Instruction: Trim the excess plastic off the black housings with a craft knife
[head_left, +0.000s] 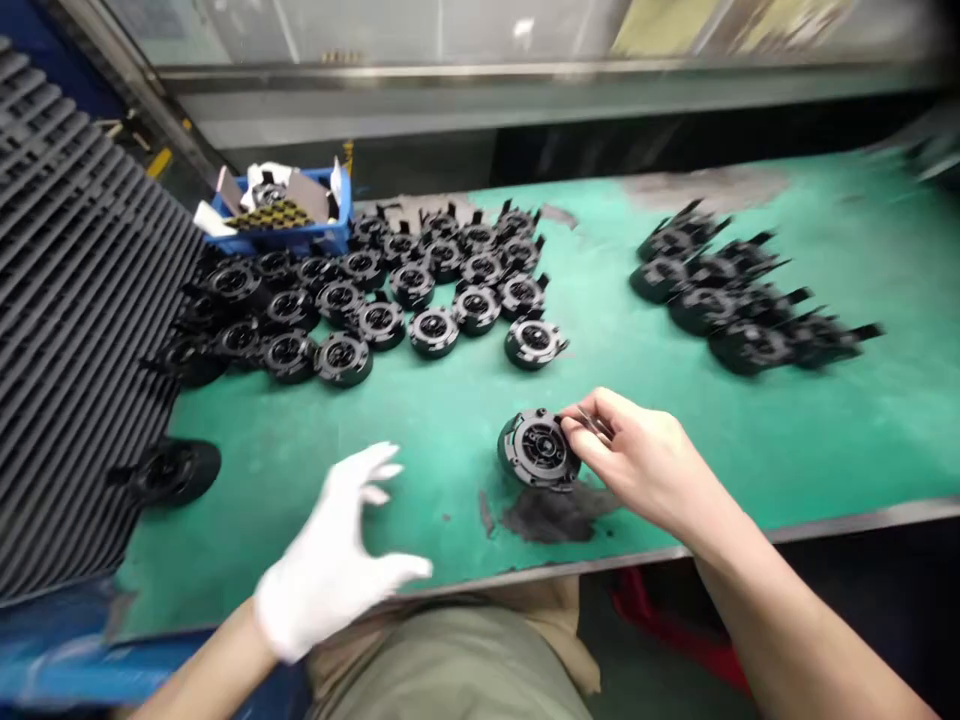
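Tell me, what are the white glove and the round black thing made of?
The white glove looks like thin matte fabric, creased over the fingers. The round black part seems molded plastic with a dull sheen along its rim, though it could be painted metal.

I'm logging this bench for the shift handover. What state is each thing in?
Left hand: white-gloved, open, touching no part.
Right hand: bare, gripping tweezers.
Round black part: on the mat, tweezers at its rim.
Black parts: close-packed.
Green mat: smudged dark.
Blue crate: full.

gloved hand (pixel 330 565): 1 | bare hand (pixel 645 465): 1 | blue crate (pixel 281 232): 1 | black round parts (pixel 433 332): about 35
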